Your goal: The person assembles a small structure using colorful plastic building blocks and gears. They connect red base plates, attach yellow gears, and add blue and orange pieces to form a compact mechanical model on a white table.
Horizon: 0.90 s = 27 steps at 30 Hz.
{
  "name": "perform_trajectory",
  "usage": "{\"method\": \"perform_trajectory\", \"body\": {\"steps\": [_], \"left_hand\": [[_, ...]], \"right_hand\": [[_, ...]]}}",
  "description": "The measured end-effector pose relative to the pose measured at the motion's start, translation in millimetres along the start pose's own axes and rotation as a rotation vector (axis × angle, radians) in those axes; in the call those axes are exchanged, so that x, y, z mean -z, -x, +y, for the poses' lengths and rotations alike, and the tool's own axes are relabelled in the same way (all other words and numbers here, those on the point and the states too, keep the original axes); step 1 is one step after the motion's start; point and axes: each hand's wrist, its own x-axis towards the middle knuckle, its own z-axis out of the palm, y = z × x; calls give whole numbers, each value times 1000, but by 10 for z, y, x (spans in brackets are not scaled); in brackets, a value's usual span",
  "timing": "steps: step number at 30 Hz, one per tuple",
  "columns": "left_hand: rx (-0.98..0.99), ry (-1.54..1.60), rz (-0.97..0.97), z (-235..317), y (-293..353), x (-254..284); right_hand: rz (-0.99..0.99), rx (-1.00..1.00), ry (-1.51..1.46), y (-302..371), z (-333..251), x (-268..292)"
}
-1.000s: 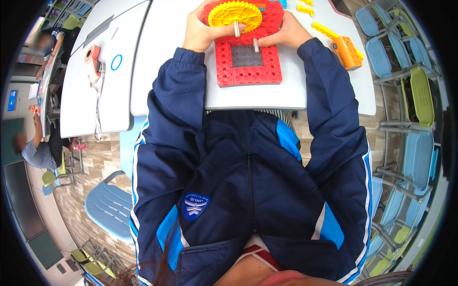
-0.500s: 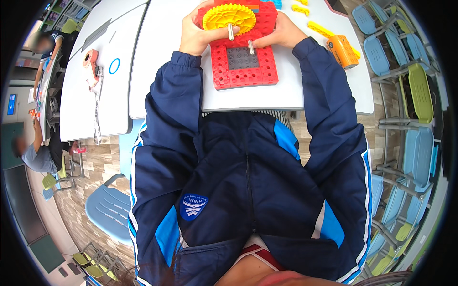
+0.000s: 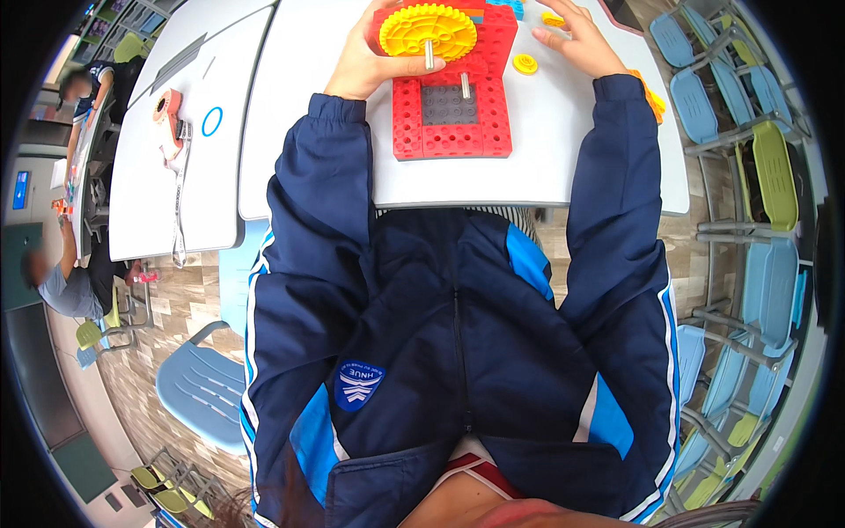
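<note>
A red brick-built model (image 3: pixel 453 145) with a dark grey panel stands on the white table in front of me. On its upright part sits a large yellow gear (image 3: pixel 414 33), with a metallic-looking axle sticking out of its middle. A second short axle (image 3: pixel 466 85) juts out lower on the right. My left hand (image 3: pixel 363 62) grips the model's left side, its thumb across by the gear's axle. Off to the model's right, my right hand (image 3: pixel 581 42) is apart from it, fingers spread over the table near a small yellow piece (image 3: pixel 553 19). A small round yellow part (image 3: pixel 525 63) lies between that hand and the model.
Blue pieces (image 3: pixel 506 7) lie behind the model. More yellow pieces (image 3: pixel 656 101) show beside my right sleeve. On the adjoining table at left are an orange-and-white tape-like roll (image 3: pixel 167 107) and a blue ring (image 3: pixel 212 121). Stacked chairs (image 3: pixel 775 176) line the right; other people are at far left.
My right hand has let go of the model and moved right. The small round yellow part now shows on the table. My left hand stays on the model.
</note>
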Motion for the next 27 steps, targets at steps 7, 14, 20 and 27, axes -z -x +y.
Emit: {"method": "perform_trajectory", "body": {"steps": [7, 14, 20, 27], "left_hand": [[-103, -72, -59, -177, -89, 342], [-54, 4, -53, -143, -72, 309], [-58, -38, -92, -54, -67, 249], [-38, 64, -89, -78, -51, 155]], "right_hand": [[105, -177, 626, 16, 818, -328], [251, -163, 300, -27, 370, -143], [604, 390, -472, 95, -828, -46], [166, 494, -341, 368, -1549, -447]]}}
